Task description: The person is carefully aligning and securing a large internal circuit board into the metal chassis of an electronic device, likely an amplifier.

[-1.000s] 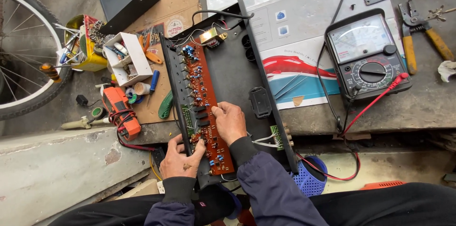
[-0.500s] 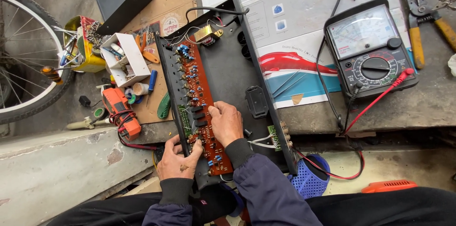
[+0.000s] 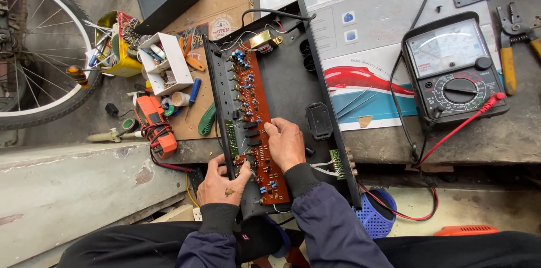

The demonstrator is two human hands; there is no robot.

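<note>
The brown circuit board [image 3: 256,121] lies inside the open black chassis [image 3: 282,105], against its left wall, with its long axis running away from the person and leaning slightly left; the near end overhangs the front edge of the worktop [image 3: 496,133]. The right hand [image 3: 286,144] rests flat on the board's middle, fingers extended and pressing on the component side, the grip open and closed around nothing. The left hand [image 3: 222,181] sits at the near-left corner, fingers curled over the chassis edge beside the board; whether it pinches the board itself cannot be told. The right hand is the nearer to the board's centre, and the far half of the board extends straight ahead of it. To the left, a white open box [image 3: 169,65] holds small tools and parts, and a yellow tin [image 3: 115,43] beside it holds thin rods and wires. An analogue multimeter [image 3: 453,68] lies well apart to the right, its red lead [image 3: 456,130] trailing off the worktop.
</note>
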